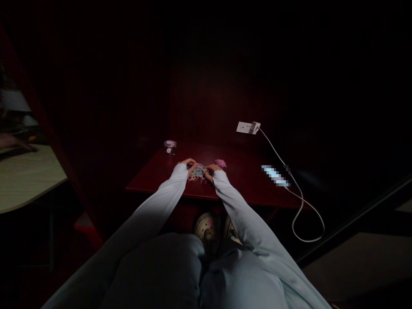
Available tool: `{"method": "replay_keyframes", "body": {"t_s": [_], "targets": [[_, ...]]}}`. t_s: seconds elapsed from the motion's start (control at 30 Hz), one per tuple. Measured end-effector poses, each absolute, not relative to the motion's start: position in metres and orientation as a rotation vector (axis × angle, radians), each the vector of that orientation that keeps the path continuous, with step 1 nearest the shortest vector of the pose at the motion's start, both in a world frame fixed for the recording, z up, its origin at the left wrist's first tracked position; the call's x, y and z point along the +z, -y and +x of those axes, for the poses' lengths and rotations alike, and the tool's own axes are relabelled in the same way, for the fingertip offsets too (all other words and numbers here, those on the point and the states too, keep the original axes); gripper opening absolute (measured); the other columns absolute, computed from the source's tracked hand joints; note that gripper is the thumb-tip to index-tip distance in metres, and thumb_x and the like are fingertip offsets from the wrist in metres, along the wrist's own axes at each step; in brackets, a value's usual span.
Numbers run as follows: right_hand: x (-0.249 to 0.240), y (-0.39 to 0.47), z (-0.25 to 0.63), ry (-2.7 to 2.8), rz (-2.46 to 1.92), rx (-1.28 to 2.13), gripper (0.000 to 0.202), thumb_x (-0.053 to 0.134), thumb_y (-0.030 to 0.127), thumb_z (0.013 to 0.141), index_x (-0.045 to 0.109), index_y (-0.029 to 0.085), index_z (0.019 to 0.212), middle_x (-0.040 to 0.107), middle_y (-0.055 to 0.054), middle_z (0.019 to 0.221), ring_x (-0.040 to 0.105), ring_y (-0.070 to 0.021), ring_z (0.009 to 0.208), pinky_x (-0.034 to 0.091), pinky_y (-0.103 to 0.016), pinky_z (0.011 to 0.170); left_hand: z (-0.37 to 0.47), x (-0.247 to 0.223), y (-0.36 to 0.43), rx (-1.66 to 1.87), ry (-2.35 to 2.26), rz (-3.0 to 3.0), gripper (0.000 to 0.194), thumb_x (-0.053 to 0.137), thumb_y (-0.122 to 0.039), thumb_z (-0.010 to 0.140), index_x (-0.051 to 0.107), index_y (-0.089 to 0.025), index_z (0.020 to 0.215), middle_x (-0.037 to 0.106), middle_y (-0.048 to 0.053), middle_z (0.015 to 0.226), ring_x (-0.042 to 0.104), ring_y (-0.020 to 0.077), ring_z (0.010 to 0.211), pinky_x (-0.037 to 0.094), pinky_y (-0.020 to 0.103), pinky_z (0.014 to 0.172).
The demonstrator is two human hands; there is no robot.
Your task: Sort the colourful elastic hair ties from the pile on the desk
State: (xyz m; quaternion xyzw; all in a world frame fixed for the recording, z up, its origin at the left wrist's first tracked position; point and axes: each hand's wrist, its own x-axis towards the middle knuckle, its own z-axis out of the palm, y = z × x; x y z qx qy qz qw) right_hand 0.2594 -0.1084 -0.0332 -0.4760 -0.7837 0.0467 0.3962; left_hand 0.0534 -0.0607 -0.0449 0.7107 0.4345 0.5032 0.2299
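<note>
Tabletop (244,186) in dark red is the largest thing here, set against a dark wall that carries a white socket (243,127). Smaller is the bright, pixelated device (276,176), probably a phone, lying to the right with a white cable (324,227) looping off the near edge.

Next come the left hand (189,163) and right hand (212,169), on either side of the pile, fingers bent down into its edges. Whether either grip is closed on a strand, I cannot tell; the fingers are too small and dim.

Smaller again is the clear container (170,148), upright near the far left corner, with something pale pink inside.

Between the hands, near the front edge, lies the pile of thin colourful loops (196,171), loose and tangled. It should be very light, soft and springy, apt to snag; a fingertip pinch on one outer loop would suit it better than a fistful. Smallest is the pink bunch (221,163), just beyond the right hand, likely as light and floppy, best lifted by its middle
</note>
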Motion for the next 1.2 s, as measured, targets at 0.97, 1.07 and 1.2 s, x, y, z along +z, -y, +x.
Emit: {"method": "replay_keyframes", "body": {"t_s": [0.97, 1.07, 1.2], "targets": [[-0.037, 0.100, 0.268, 1.742, -1.150, 0.163, 0.025, 0.054, 0.018, 0.086, 0.079, 0.023, 0.088, 0.070, -0.009, 0.103, 0.064, -0.0254, 0.103, 0.056, -0.040, 0.094, 0.053, -0.038, 0.071, 1.352, -1.284, 2.219, 0.011, 0.068, -0.024, 0.091, 0.078, -0.023, 0.095, 0.077, 0.004, 0.109, 0.061, 0.0236, 0.097, 0.050, 0.034, 0.092], [-0.037, 0.100, 0.268, 1.761, -1.178, 0.135, 0.022, 0.057, 0.018, 0.086, 0.079, 0.023, 0.088, 0.067, -0.010, 0.109, 0.062, -0.0267, 0.109, 0.055, -0.041, 0.098, 0.053, -0.037, 0.071, 1.355, -1.281, 2.213, 0.010, 0.068, -0.023, 0.091, 0.078, -0.023, 0.094, 0.077, 0.005, 0.108, 0.061, 0.0236, 0.097, 0.050, 0.034, 0.092], [-0.035, 0.102, 0.267, 1.760, -1.213, 0.132, 0.017, 0.062, 0.021, 0.086, 0.079, 0.023, 0.088, 0.065, -0.011, 0.119, 0.059, -0.0288, 0.116, 0.053, -0.044, 0.100, 0.054, -0.038, 0.070, 1.355, -1.273, 2.222, 0.011, 0.067, -0.023, 0.091, 0.078, -0.023, 0.094, 0.078, 0.005, 0.108, 0.062, 0.0233, 0.096, 0.049, 0.034, 0.092]]}}
